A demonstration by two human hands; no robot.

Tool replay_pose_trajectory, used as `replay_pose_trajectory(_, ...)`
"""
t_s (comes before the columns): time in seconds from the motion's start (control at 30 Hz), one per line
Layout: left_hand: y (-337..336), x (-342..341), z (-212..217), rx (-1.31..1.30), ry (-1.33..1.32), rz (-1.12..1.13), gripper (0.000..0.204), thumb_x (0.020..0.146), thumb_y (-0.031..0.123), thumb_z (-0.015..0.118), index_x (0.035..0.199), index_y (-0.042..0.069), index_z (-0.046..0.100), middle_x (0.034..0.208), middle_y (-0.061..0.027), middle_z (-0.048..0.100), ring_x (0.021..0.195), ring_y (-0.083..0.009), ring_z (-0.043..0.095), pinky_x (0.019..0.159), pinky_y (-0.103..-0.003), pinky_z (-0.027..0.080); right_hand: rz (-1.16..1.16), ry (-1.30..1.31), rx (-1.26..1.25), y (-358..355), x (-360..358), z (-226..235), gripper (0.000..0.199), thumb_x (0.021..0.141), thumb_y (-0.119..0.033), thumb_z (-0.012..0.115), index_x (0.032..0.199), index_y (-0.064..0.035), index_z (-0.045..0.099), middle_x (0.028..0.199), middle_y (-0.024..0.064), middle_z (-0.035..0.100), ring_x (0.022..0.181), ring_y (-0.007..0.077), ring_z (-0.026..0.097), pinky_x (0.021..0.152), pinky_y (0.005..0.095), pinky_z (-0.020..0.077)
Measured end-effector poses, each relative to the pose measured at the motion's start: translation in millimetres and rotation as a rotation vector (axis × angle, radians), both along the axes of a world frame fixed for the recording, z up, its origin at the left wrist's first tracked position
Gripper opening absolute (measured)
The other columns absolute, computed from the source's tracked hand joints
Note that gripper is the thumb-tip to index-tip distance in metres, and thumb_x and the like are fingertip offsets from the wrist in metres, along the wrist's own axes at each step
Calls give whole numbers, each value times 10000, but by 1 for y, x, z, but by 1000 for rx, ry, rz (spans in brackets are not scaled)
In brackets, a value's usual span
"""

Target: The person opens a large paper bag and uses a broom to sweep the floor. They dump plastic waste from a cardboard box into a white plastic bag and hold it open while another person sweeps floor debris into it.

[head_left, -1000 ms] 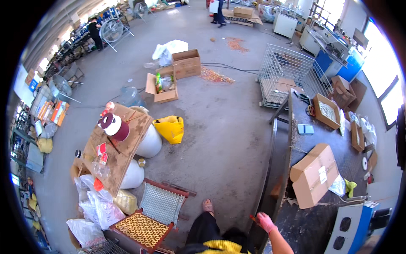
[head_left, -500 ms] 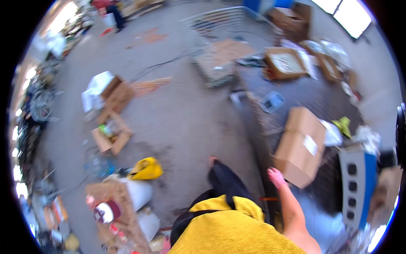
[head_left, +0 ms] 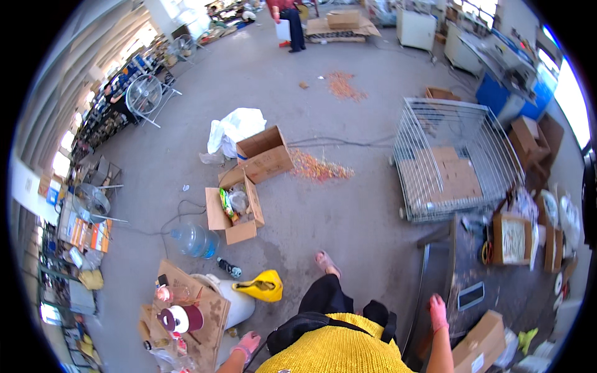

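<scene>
My left hand (head_left: pixel 247 343) hangs low beside a cardboard-topped stand (head_left: pixel 214 311), with its fingers loosely apart and nothing in them. On that stand are a maroon-and-white pot (head_left: pixel 181 318) and several small jars. My right hand (head_left: pixel 438 309) is above the near left edge of the dark worktable (head_left: pixel 491 289), fingers loosely extended and holding nothing. Close to it on the table lies a flat rectangular frame (head_left: pixel 471 296). A closed cardboard box (head_left: pixel 479 345) rests on the table beside my right forearm.
A wire-mesh cage cart (head_left: pixel 460 165) stands beyond the table. On the floor ahead-left are open cartons (head_left: pixel 264 152), a large water jug (head_left: pixel 196 241), a yellow bag (head_left: pixel 264 286) and a cable (head_left: pixel 342 142). Scattered bits (head_left: pixel 317 168) lie by the cartons. A person (head_left: pixel 289 25) is far ahead.
My view has swung rightward to leftward and lifted, so the table and box sit lower and farther right. My left hand has come into view; my right hand is away from the closed box.
</scene>
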State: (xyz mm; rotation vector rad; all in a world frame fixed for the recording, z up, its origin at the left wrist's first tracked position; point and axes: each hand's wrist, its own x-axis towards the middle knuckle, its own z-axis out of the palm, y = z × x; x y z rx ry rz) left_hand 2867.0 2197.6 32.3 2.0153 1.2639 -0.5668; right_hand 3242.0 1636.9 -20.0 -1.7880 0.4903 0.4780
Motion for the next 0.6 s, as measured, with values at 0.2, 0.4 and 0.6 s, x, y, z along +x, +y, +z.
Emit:
replay_pose_trajectory(0.2, 103, 173, 26, -127, 45, 116, 476, 826, 346, 522, 1182, 31, 508, 1071, -178, 599, 999, -301, 564, 872, -366, 422, -90, 416, -105, 47, 59, -20, 149, 855, -240, 527, 937, -118, 553, 669, -20, 488, 550, 124, 481, 456, 287, 401)
replay_pose_trajectory(0.4, 209, 282, 35, -79, -332, 268, 407, 853, 262, 499, 1150, -15, 520, 1027, -172, 611, 956, -294, 586, 833, -342, 442, 84, 289, 45, 188, 215, -13, 179, 867, -249, 511, 939, -89, 542, 713, 10, 529, 588, 137, 528, 524, 284, 446)
replay_pose_trajectory(0.6, 241, 296, 29, -41, -309, 485, 457, 854, 274, 511, 1180, -46, 483, 1136, -198, 557, 1071, -299, 529, 913, -337, 398, 378, 364, 146, 417, 413, -11, 240, 883, -270, 524, 974, -49, 545, 777, 44, 586, 671, 162, 587, 603, 299, 489)
